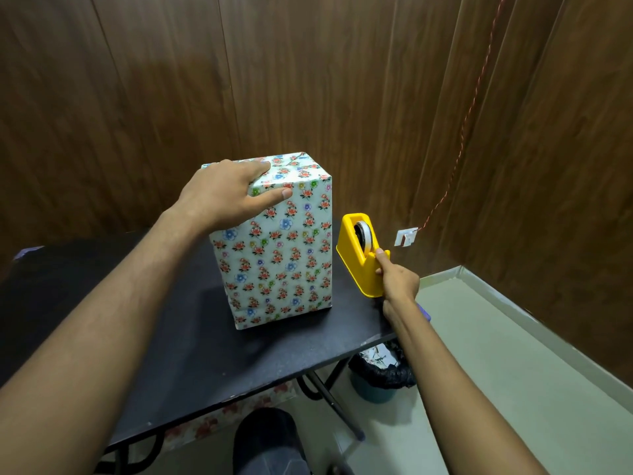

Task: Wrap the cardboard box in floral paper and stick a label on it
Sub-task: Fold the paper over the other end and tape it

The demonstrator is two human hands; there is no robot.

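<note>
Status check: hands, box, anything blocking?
Left hand flat on the wrapped box, steadying it. Right hand pinching at the yellow tape dispenser. Box upright on table, no label visible. Nothing blocking.

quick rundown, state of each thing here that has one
box: upright on the table, fully covered in floral paper, no label visible
left hand: pressing flat on the box's top edge
right hand: pinching at the tape dispenser's front end
tape dispenser: upright at the table's edge, roll loaded
bin: open, paper scraps inside
</note>
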